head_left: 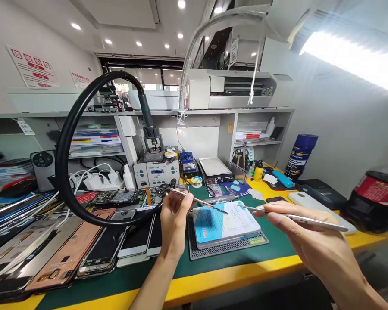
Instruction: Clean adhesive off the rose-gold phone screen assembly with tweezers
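Note:
My left hand (176, 211) pinches one end of a thin copper-coloured strip (198, 200), whose dark far end points down to the right. What kind of part it is, I cannot make out. In my right hand (310, 241) are silver tweezers (304, 220) with holes along the handle. Their fine tip points left, a little apart from the strip's dark end. Beneath both lies a blue and white box or booklet (224, 224), stacked on a clear case over a grey perforated mat (228, 249).
Phones and phone frames (74, 245) cover the bench on the left. A thick black hose (63, 159) loops up from a hot-air station (157, 172). At the right stand a blue spray can (300, 155), a white power-bank-like block (310, 204) and a cola bottle (375, 198).

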`<state>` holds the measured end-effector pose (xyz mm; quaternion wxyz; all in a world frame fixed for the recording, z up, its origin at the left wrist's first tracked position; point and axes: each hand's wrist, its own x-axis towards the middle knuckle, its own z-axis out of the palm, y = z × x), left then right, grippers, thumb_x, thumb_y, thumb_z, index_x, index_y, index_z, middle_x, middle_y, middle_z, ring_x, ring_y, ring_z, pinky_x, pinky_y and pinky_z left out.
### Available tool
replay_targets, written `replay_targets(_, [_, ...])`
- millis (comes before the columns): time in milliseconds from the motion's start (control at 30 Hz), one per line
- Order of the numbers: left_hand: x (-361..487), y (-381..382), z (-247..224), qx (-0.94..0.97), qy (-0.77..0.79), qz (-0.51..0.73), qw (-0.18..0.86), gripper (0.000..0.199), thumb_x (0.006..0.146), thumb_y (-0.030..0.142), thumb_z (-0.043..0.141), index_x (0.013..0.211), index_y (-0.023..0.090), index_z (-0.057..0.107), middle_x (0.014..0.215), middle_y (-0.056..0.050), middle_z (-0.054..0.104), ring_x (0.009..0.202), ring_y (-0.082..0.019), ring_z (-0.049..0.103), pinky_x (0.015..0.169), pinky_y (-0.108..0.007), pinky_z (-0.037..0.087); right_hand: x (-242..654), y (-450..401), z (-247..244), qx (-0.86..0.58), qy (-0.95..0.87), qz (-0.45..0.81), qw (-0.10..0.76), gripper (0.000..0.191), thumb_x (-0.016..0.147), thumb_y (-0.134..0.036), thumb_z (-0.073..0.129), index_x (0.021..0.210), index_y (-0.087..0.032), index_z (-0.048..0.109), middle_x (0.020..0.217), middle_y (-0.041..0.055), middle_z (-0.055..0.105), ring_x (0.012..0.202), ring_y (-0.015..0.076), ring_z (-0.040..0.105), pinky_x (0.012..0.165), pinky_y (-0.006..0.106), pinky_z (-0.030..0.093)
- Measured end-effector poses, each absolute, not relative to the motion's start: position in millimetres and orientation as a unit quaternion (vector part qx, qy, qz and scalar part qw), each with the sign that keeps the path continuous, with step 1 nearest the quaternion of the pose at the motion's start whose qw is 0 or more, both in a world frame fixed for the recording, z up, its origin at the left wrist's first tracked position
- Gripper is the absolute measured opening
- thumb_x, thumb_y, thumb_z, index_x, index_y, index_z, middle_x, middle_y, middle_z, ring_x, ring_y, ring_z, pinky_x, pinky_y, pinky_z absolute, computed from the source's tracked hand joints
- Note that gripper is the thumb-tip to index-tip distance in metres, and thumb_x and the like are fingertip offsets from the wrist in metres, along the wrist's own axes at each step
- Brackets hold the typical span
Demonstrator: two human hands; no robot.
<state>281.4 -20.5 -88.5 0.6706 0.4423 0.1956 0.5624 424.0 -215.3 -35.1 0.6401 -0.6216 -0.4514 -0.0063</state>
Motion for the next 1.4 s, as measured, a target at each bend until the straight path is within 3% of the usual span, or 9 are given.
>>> replay_targets(167, [266.1,-37.3,-103.6,0.486,0.186,0.547,0.656,0.042,0.074,0.036,0.083,0.109,0.022,0.063,0.107,-0.003,0.070,0.108,-0.021,0.065,0.102,-0.038,0.047,426.4,-237.6,-40.4,-0.641,-0.411,0.070,0.644,0.029,0.078,-0.054,0.083,0.085,-0.025,0.084,0.093,0.0092,0.078,0.092,0.0327,0.074,0.078,0.035,0.065])
replay_targets(400, [247.4,-45.6,-106.6,0.547,0.187,0.510,0.637,0.048,0.073,0.035,0.084,0.112,0.020,0.061,0.107,-0.005,0.072,0.104,-0.021,0.067,0.098,-0.034,0.048,429.7,-251.8,-60.8,-0.620,-0.389,0.136,0.667,0.026,0.079,-0.049,0.084,0.091,-0.026,0.084,0.093,0.0090,0.079,0.095,0.0293,0.075,0.085,0.030,0.062])
replay_targets(700, [228.3,-50.5,-93.3,0.623,0.229,0.424,0.616,0.065,0.068,0.036,0.087,0.124,0.019,0.057,0.122,-0.011,0.072,0.115,-0.028,0.067,0.102,-0.036,0.050,426.5,-258.6,-73.1,-0.622,-0.374,0.157,0.670,0.034,0.078,-0.054,0.082,0.091,-0.022,0.085,0.091,0.0129,0.078,0.096,0.0355,0.074,0.088,0.040,0.062])
replay_targets(867, [223.0,-48.2,-90.5,0.645,0.259,0.393,0.602,0.067,0.065,0.038,0.088,0.123,0.021,0.058,0.123,-0.009,0.073,0.117,-0.028,0.066,0.101,-0.035,0.052,422.8,-258.1,-89.5,-0.592,-0.374,0.184,0.690,0.027,0.081,-0.047,0.083,0.092,-0.023,0.084,0.093,0.0118,0.078,0.094,0.0303,0.075,0.081,0.028,0.062])
replay_targets(933, [223.4,-49.2,-91.7,0.652,0.276,0.375,0.599,0.069,0.067,0.040,0.087,0.126,0.022,0.057,0.123,-0.009,0.072,0.115,-0.027,0.067,0.096,-0.032,0.054,420.3,-256.7,-97.5,-0.570,-0.362,0.203,0.709,0.022,0.081,-0.043,0.084,0.093,-0.024,0.084,0.092,0.0107,0.078,0.092,0.0278,0.076,0.080,0.024,0.062])
replay_targets(1033, [225.7,-52.9,-95.2,0.653,0.310,0.350,0.596,0.075,0.068,0.045,0.086,0.131,0.022,0.052,0.111,-0.009,0.073,0.084,-0.020,0.070,0.065,-0.025,0.054,416.1,-256.2,-108.3,-0.535,-0.330,0.242,0.739,0.019,0.082,-0.039,0.084,0.094,-0.025,0.084,0.093,0.0100,0.078,0.091,0.0274,0.076,0.081,0.025,0.062])
replay_targets(1133, [227.2,-57.0,-98.8,0.641,0.322,0.326,0.616,0.082,0.069,0.046,0.085,0.136,0.021,0.045,0.094,-0.004,0.068,0.050,-0.006,0.045,0.043,-0.020,0.031,413.4,-257.9,-116.8,-0.512,-0.326,0.252,0.753,0.016,0.082,-0.035,0.084,0.094,-0.024,0.084,0.093,0.0103,0.078,0.087,0.0276,0.077,0.079,0.025,0.063])
replay_targets(1233, [226.2,-59.1,-99.8,0.629,0.301,0.285,0.658,0.081,0.072,0.045,0.084,0.137,0.022,0.041,0.087,0.001,0.061,0.047,-0.001,0.025,0.043,-0.019,0.019,412.2,-258.9,-121.7,-0.504,-0.333,0.254,0.755,0.015,0.083,-0.033,0.084,0.095,-0.024,0.084,0.091,0.0110,0.078,0.087,0.0280,0.077,0.079,0.025,0.064])
replay_targets(1400, [224.0,-57.2,-95.5,0.596,0.304,0.257,0.697,0.070,0.073,0.041,0.080,0.132,0.021,0.047,0.077,0.004,0.053,0.048,-0.003,0.019,0.043,-0.020,0.015,408.8,-254.2,-122.0,-0.515,-0.319,0.247,0.756,0.015,0.083,-0.035,0.084,0.094,-0.026,0.084,0.092,0.0097,0.079,0.086,0.0271,0.077,0.079,0.025,0.064])
